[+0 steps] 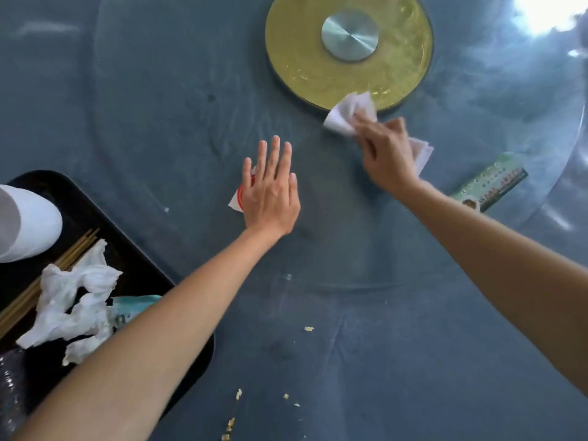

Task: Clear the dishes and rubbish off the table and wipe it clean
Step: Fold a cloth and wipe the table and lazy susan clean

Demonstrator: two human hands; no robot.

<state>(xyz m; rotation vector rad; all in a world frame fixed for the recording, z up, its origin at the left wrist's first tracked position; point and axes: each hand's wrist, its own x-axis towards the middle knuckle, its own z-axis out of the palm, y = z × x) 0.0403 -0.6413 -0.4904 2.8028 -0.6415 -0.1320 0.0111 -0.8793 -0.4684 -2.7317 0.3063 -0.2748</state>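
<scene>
Wiping glass (pixel 191 128) with tissue (pixel 345 114), right hand (pixel 386 154)

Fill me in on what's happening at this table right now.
A person is cleaning a dark table. The right hand grips a white tissue near the edge of the gold turntable base. The left hand lies flat, fingers straight, over a small red-and-white wrapper. A black tray at the left already holds crumpled napkins, chopsticks and a white bowl. Crumbs and a green packet remain on the table.
</scene>
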